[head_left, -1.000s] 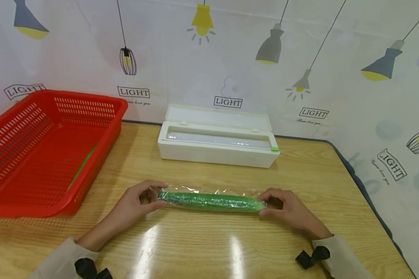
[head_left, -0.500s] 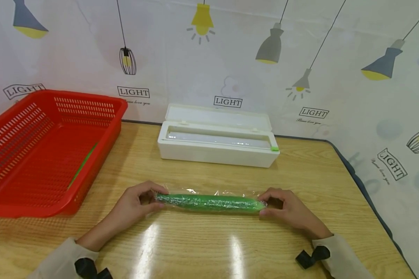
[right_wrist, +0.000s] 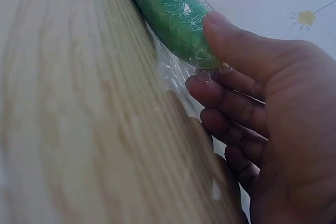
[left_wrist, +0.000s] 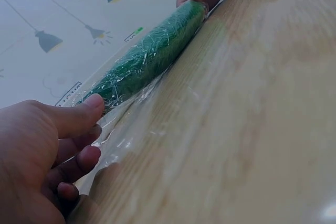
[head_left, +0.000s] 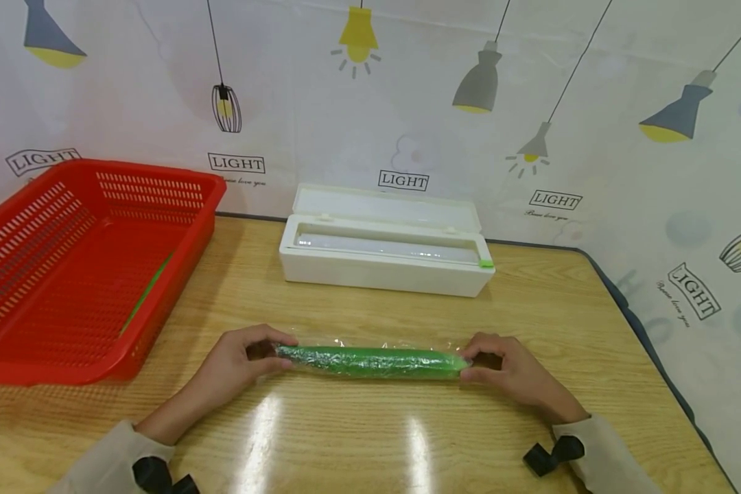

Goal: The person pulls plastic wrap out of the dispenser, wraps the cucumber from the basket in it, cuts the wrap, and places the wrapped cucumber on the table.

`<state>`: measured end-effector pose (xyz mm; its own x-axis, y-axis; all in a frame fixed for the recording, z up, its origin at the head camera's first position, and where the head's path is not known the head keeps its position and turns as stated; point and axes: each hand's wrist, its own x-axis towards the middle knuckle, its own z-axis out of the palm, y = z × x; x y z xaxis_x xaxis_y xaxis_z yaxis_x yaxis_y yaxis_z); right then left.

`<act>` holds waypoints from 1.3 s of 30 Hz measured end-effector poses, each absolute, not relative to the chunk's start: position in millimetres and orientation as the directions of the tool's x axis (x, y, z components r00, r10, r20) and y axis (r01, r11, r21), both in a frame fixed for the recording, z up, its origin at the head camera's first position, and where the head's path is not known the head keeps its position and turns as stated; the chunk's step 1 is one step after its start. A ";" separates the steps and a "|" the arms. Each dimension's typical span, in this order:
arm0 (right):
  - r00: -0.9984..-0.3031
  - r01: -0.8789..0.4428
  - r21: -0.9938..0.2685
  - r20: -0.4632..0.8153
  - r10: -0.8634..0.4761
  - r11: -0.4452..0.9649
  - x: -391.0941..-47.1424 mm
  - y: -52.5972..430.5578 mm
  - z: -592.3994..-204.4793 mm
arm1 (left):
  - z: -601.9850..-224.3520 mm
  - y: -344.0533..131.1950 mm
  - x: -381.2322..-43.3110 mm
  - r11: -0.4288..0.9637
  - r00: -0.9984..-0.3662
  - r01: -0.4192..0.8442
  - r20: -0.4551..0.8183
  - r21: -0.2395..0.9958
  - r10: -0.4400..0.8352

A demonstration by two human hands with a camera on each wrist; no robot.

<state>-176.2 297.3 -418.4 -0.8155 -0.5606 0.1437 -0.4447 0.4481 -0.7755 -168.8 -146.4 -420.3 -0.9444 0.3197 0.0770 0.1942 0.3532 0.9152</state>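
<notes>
A long green cucumber (head_left: 373, 362), wrapped in clear cling film (left_wrist: 144, 59), lies crosswise on the wooden table in front of the person. The left hand (head_left: 237, 357) pinches its left end between thumb and fingers. At the opposite end, the right hand (head_left: 509, 367) does the same, its thumb on the cucumber and its curled fingers below in the right wrist view. A loose edge of film shows along the far side of the cucumber. In the left wrist view, crinkled film also trails beneath it near the fingers.
Behind the cucumber stands a white cling film dispenser (head_left: 385, 274) with its lid raised and a roll (head_left: 385, 248) inside. A red plastic basket (head_left: 123, 360) stands on the left, with a thin green strip (head_left: 145, 293) showing in it. A lamp-patterned backdrop (head_left: 321, 123) rises behind the table.
The cucumber has rolled slightly toward the person, and less loose film shows behind it. The left hand's fingertips have moved slightly nearer the person; the right hand has hardly moved.
</notes>
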 end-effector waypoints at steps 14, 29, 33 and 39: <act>-0.794 -0.481 -0.767 0.175 -0.583 0.425 -179.0 297.5 -419.2 | -422.0 -147.1 -171.1 0.353 -0.940 0.183 0.058 0.918 0.337; -0.844 -0.405 -0.795 0.136 -0.519 0.451 -166.6 281.5 -392.0 | -423.2 -147.2 -171.1 0.370 -0.928 0.229 0.087 0.901 0.363; -0.857 -0.377 -0.806 0.117 -0.502 0.456 -165.0 280.2 -390.4 | -424.1 -147.8 -171.7 0.351 -0.910 0.296 0.150 0.889 0.387; -0.830 -0.441 -0.773 0.156 -0.536 0.457 -164.2 279.4 -390.0 | -423.2 -147.6 -171.2 0.372 -0.903 0.321 0.163 0.871 0.399</act>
<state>-164.2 279.4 -390.0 -0.8297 -0.5359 0.1563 -0.4407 0.4569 -0.7727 -171.2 -147.6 -423.2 -0.9026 0.3986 0.1627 0.3213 0.3722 0.8707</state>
